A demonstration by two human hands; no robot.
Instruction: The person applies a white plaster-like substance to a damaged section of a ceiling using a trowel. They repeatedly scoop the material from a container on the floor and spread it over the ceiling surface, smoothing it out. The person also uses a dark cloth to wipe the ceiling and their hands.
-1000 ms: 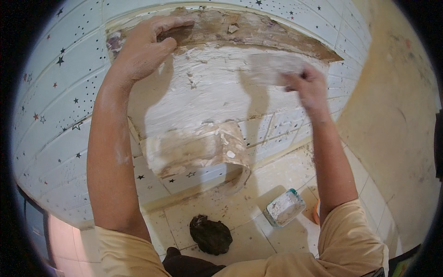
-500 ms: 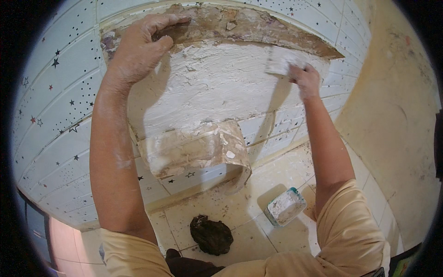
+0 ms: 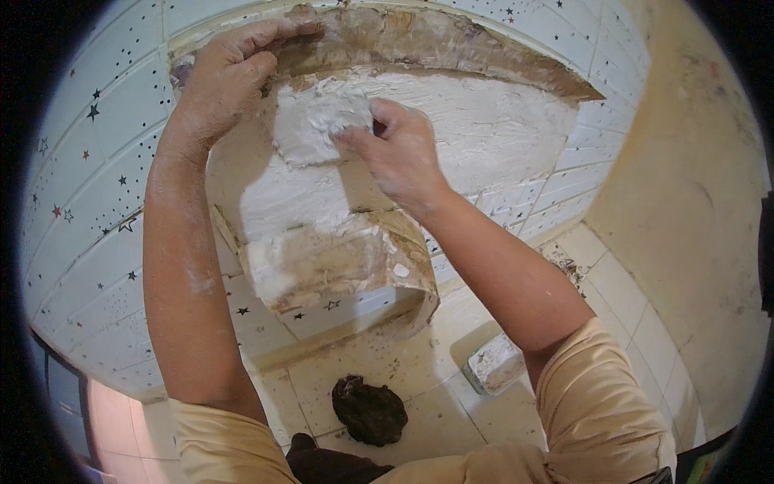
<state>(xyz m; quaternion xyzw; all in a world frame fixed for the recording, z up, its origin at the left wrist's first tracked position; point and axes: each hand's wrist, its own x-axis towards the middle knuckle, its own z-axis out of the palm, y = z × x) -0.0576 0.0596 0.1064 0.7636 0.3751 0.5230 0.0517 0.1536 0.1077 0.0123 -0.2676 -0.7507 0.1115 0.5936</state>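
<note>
My left hand (image 3: 230, 85) is open, its fingers apart and resting on the rough brown top edge (image 3: 431, 44) of a white plastered strip (image 3: 496, 121) on the wall. My right hand (image 3: 395, 149) is closed on a flat spreader thickly coated in white plaster (image 3: 314, 121), which lies against the strip just below my left hand and a little to the right of it. The plaster is wet-looking and ridged. Below it hangs a curled, stained sheet (image 3: 330, 262) with loose patches and a bent lower edge.
Star-patterned white panels (image 3: 105, 242) surround the strip. On the tiled floor (image 3: 455, 423) lie a dark crumpled lump (image 3: 367, 411) and a small plaster-filled tub (image 3: 492, 363), partly behind my right arm. A stained beige wall (image 3: 677, 210) curves away at right, with debris (image 3: 568, 266) near its foot.
My right hand has swept from the strip's right end leftward to near my left hand, carrying the spreader. My left hand has shifted slightly left along the top edge.
</note>
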